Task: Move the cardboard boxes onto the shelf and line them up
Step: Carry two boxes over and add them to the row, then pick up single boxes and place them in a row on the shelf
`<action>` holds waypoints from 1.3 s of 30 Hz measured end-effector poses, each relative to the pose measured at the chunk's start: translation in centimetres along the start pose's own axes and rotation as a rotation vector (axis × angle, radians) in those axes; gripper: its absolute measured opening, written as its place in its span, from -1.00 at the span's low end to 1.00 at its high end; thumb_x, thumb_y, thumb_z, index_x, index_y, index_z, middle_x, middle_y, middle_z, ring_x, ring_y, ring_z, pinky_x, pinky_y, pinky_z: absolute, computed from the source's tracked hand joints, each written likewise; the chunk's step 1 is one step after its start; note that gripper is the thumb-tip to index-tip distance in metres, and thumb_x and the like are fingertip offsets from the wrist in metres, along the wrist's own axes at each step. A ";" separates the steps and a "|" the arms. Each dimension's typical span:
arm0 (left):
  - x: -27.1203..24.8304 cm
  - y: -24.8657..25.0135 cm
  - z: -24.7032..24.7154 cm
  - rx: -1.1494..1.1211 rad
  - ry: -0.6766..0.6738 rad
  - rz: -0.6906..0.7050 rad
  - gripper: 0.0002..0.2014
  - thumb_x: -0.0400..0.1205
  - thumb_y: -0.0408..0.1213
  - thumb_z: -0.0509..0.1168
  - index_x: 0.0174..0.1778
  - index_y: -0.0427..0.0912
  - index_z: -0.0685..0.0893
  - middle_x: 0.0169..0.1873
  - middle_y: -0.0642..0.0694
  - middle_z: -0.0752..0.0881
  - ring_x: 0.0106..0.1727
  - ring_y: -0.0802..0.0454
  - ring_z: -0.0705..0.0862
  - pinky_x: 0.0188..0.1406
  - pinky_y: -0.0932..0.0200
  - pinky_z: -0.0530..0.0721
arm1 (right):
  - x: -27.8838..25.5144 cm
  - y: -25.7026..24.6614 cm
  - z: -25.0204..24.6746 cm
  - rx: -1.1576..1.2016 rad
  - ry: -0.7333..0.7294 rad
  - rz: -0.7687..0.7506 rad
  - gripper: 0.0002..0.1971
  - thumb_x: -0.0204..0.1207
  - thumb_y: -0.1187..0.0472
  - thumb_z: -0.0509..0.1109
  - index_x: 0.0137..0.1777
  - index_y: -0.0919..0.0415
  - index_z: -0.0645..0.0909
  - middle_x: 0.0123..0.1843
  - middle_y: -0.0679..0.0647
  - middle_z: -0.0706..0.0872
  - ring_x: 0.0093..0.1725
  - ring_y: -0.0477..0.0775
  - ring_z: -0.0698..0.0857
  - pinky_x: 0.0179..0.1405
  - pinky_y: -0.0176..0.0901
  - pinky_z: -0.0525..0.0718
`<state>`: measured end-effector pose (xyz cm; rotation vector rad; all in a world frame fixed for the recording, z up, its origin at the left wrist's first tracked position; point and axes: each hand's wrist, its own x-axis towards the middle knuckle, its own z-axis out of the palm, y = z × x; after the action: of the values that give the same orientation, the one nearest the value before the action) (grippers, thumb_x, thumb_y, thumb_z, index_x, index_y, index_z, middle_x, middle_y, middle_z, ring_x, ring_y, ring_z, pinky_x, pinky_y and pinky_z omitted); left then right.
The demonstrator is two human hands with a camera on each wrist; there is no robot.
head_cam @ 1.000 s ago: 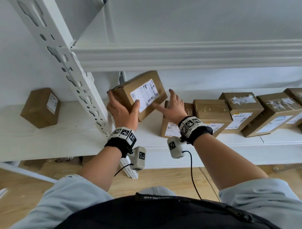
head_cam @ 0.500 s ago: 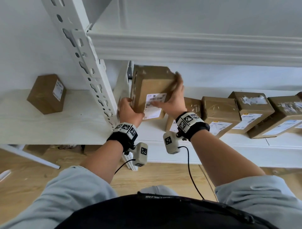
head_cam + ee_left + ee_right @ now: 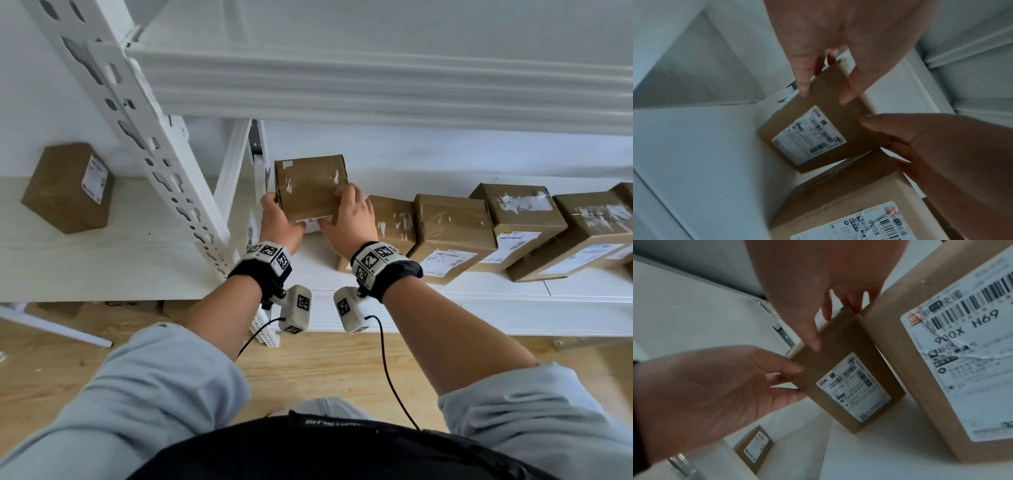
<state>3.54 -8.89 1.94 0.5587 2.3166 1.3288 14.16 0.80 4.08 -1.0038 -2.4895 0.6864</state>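
So the small brown cardboard box with the white shipping label (image 3: 310, 190) is on the white shelf board (image 3: 359, 274) now, at the far left end of the row, right by the shelf's rear corner post. It's stood up on end with the label facing the person. Whether its bottom edge is fully down on the board I can't tell, the hands cover that bit.

Both hands are on it. The left hand (image 3: 279, 219) grips the left edge, thumb on the label face and fingers curled round the side. The right hand (image 3: 349, 219) does the same on the right edge, thumb (image 3: 813, 337) pressing the front, fingers tucked in between this box and its neighbour.

That neighbour is a bigger brown cardboard box with a crinkled white label (image 3: 953, 344), just beside it on the right, pretty much touching near the top. Past that, a row of taped brown cardboard boxes (image 3: 520, 226) runs off to the right along the same board, packed side by side.

On the other side of the perforated white steel upright (image 3: 164, 161), well apart from the rest, a lone brown cardboard box (image 3: 66, 188) sits on the next bay's shelf. Light wood floor (image 3: 308, 370) underneath.
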 end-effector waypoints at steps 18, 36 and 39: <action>-5.1 -0.8 -3.1 0.410 -0.173 0.196 -0.41 0.63 -0.21 0.43 0.59 -0.06 0.43 0.51 -0.09 0.53 0.44 -0.11 0.58 0.45 -0.04 0.52 | -3.7 -2.7 1.2 0.047 0.223 -0.059 -0.32 0.33 0.13 0.47 0.47 0.32 0.47 0.51 0.33 0.47 0.47 0.43 0.45 0.42 0.33 0.45; -8.1 -13.6 -28.0 0.359 -0.395 0.321 -0.62 0.63 -0.24 0.43 0.37 -0.02 0.61 0.29 0.01 0.69 0.22 -0.05 0.69 0.29 -0.04 0.65 | -17.0 -23.7 11.8 -0.017 0.410 -0.042 -0.44 0.34 0.28 0.52 0.38 0.29 0.53 0.18 0.22 0.67 0.16 0.30 0.64 0.13 0.18 0.64; -7.1 -15.1 -32.3 0.316 -0.322 0.269 -0.61 0.62 -0.19 0.44 0.38 0.01 0.60 0.29 0.02 0.68 0.23 -0.04 0.68 0.31 -0.02 0.63 | -16.3 -28.1 14.3 0.021 0.369 -0.100 -0.43 0.33 0.26 0.51 0.38 0.26 0.54 0.20 0.20 0.66 0.17 0.27 0.65 0.14 0.10 0.64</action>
<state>-9.75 -42.61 4.67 1.1295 2.2430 0.8934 2.96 -32.85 5.67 -0.8983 -2.1887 0.4480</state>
